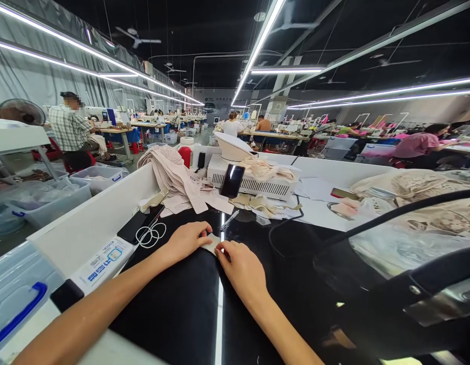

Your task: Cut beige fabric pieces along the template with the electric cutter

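Observation:
A small beige fabric piece (212, 243) lies on the glossy black table (189, 309). My left hand (186, 241) rests on the table with its fingers curled, pinching the piece's left edge. My right hand (240, 266) presses and pinches the piece's right edge with closed fingertips. A pile of beige fabric (173, 175) lies behind my left hand, and a pen (229, 220) lies just beyond the piece.
A white machine (250, 183) with a dark phone (232, 180) leaning on it stands at the back. A white cable (150, 234) and a black phone (132, 227) lie at left. Plastic bins (48, 200) sit left. A black curved arm (394, 215) crosses right. Other people work in the hall.

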`<action>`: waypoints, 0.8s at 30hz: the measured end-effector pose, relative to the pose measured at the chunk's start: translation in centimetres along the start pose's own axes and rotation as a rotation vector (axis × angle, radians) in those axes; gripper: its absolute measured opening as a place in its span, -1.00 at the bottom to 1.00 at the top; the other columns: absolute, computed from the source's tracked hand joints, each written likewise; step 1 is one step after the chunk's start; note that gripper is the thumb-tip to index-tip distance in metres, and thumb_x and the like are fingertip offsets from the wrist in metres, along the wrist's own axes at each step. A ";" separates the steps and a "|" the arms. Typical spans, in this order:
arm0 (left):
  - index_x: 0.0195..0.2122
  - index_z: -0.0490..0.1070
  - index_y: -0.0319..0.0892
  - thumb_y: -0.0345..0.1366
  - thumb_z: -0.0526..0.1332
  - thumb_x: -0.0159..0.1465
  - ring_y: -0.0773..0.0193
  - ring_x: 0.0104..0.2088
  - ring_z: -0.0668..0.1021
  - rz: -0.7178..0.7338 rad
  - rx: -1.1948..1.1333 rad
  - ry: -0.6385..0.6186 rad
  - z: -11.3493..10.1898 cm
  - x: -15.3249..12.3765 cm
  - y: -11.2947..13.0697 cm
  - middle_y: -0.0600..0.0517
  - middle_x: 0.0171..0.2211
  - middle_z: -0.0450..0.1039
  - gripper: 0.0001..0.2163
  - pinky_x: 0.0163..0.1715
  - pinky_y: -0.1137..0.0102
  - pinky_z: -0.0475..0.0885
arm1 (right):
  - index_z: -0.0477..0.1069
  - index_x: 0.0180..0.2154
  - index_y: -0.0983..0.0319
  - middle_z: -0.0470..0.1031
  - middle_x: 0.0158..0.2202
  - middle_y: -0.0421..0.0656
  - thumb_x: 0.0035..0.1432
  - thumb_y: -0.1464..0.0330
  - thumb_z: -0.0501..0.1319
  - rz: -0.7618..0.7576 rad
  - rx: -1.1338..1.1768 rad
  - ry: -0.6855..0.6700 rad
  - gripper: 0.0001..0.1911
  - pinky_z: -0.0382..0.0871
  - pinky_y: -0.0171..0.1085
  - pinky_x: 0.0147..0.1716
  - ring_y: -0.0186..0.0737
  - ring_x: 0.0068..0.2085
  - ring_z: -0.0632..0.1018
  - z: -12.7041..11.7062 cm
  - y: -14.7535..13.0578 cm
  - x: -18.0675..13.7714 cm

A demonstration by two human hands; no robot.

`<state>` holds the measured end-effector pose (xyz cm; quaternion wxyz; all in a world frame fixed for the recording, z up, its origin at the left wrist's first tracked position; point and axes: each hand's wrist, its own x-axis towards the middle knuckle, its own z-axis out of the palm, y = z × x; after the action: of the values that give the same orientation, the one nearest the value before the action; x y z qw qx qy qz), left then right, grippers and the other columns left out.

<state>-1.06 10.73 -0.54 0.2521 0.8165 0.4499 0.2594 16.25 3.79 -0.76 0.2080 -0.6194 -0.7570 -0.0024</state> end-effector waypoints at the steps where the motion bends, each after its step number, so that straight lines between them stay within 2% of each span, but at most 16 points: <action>1: -0.16 0.48 -0.09 -0.27 0.24 0.25 0.23 -0.29 0.50 0.005 0.015 -0.001 0.1 0.0 -0.1 0.10 -0.32 0.49 -0.85 -0.30 0.38 0.28 | 0.52 -0.32 0.15 0.58 -0.37 -0.14 0.34 0.37 0.12 -0.008 -0.016 0.003 -0.78 0.17 -0.24 -0.39 -0.11 -0.29 0.54 0.1 0.0 0.0; 6: -0.11 0.48 -0.10 -0.27 0.24 0.29 0.22 -0.29 0.50 0.026 0.078 0.012 0.5 0.0 -0.4 0.08 -0.30 0.49 -0.83 -0.28 0.36 0.29 | 0.51 -0.31 0.16 0.54 -0.40 -0.16 0.33 0.39 0.15 -0.040 -0.065 0.024 -0.82 0.15 -0.25 -0.41 -0.15 -0.34 0.54 0.3 0.0 0.0; 11: -0.14 0.50 -0.14 -0.26 0.27 0.28 0.13 -0.16 0.47 0.035 0.129 0.063 1.0 -0.1 -0.8 0.02 -0.24 0.49 -0.85 -0.14 0.30 0.28 | 0.49 -0.30 0.19 0.50 -0.37 -0.13 0.34 0.40 0.13 -0.059 -0.088 0.067 -0.81 0.11 -0.24 -0.41 -0.15 -0.32 0.51 0.8 0.0 -0.3; 17: -0.13 0.51 -0.12 -0.26 0.24 0.30 0.17 -0.24 0.48 0.029 0.113 0.079 1.2 -0.1 -1.4 0.05 -0.33 0.49 -0.84 -0.19 0.31 0.30 | 0.51 -0.27 0.22 0.50 -0.28 -0.08 0.33 0.40 0.16 -0.095 -0.022 0.157 -0.84 0.23 -0.21 -0.34 -0.10 -0.26 0.50 1.1 0.4 -0.2; 21: -0.09 0.50 -0.14 -0.24 0.23 0.30 0.20 -0.27 0.48 0.048 0.096 0.103 1.2 -0.4 -1.5 0.06 -0.32 0.49 -0.81 -0.19 0.32 0.33 | 0.48 -0.11 0.21 0.51 -0.11 -0.03 0.37 0.34 0.11 -0.169 0.087 0.244 -0.81 0.38 -0.12 -0.16 -0.07 -0.12 0.52 -0.7 -0.2 -1.0; 24: -0.07 0.48 -0.14 -0.23 0.20 0.32 0.22 -0.28 0.49 0.064 0.084 0.133 1.2 -0.6 -1.4 0.06 -0.30 0.48 -0.79 -0.19 0.34 0.37 | 0.47 -0.11 0.16 0.53 -0.10 -0.05 0.40 0.32 0.08 -0.255 0.160 0.259 -0.80 0.44 -0.14 -0.10 -0.10 -0.08 0.54 -2.8 -1.0 -3.4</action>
<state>-1.40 10.65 -2.41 0.1786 0.8214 0.4498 0.3019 16.66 -0.38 1.02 0.3501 -0.4947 -0.7940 -0.0482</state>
